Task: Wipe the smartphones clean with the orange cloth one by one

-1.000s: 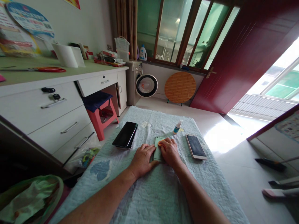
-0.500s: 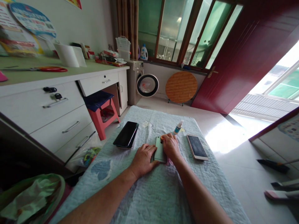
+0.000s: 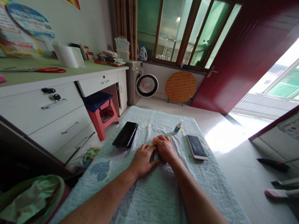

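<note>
A pale green phone (image 3: 159, 158) lies face down on the cloth-covered table (image 3: 149, 199), mostly hidden under my hands. My left hand (image 3: 143, 158) grips its left side, thumb along the near edge and fingers along the far part. My right hand (image 3: 165, 147) is closed on a small orange pad (image 3: 155, 140), pressed over the phone's far end; whether it is cloth or sponge I cannot tell. Beyond the right hand stands a small spray bottle (image 3: 177, 127). A black-screened phone (image 3: 126, 135) rests to the left, and a white-framed phone (image 3: 196, 147) to the right.
Along the left runs a white desk (image 3: 70, 107) with drawers, a paper roll (image 3: 66, 56) and red-handled scissors (image 3: 51, 70). A red stool (image 3: 102, 116) is under it. Bottom left is a bin (image 3: 59, 189). A washing machine (image 3: 134, 82) with its door open stands at the back.
My right hand has moved left with the orange pad, across the far end of the pale green phone, and now covers more of it. My left hand stays in place.
</note>
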`<state>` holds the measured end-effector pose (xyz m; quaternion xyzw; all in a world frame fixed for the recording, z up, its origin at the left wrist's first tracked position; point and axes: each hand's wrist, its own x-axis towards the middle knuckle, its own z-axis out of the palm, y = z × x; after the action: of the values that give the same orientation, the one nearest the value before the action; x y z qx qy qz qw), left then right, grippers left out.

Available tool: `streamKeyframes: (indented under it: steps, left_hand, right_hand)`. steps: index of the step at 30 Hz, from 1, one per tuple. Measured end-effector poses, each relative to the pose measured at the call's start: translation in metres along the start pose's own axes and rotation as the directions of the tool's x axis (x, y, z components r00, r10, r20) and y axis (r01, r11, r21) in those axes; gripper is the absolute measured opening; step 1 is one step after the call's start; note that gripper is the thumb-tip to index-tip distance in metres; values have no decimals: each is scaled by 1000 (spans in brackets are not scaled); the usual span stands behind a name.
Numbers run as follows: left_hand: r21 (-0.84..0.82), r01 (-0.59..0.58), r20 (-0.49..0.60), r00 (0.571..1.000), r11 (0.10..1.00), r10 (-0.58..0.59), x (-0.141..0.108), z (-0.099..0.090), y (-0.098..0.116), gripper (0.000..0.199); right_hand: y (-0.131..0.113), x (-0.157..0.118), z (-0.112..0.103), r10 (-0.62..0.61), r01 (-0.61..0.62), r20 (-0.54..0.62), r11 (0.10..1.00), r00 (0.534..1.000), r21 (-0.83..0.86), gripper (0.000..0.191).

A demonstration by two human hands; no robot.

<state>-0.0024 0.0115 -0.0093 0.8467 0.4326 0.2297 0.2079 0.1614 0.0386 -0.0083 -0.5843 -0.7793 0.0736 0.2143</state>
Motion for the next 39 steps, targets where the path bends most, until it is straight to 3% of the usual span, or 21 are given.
streamKeyframes:
  steps: [5, 18, 30, 35, 39]
  left_hand:
    - [8, 14, 11, 1000, 1000, -14, 0, 0, 0, 55]
    - [33, 22, 0, 1000, 999, -22, -1, 1, 1, 51]
    - [56, 10, -12, 1000, 998, -9, 0, 5, -4, 59]
    - [52, 13, -11, 1000, 999, -13, 0, 4, -3, 59]
    - [49, 10, -12, 1000, 999, -10, 0, 4, -2, 58]
  right_hand:
    - [-1, 3, 2, 9, -9, -3, 999, 1000, -41, 24]
    - [-2, 8, -3, 173, -176, -32, 973, 984, -147, 30]
    - [13, -3, -10, 307, -330, -139, 921, 942, -206, 23]
    - [13, -4, -8, 327, -356, -159, 908, 932, -220, 22]
    - [7, 0, -4, 262, -281, -117, 939, 958, -199, 25]
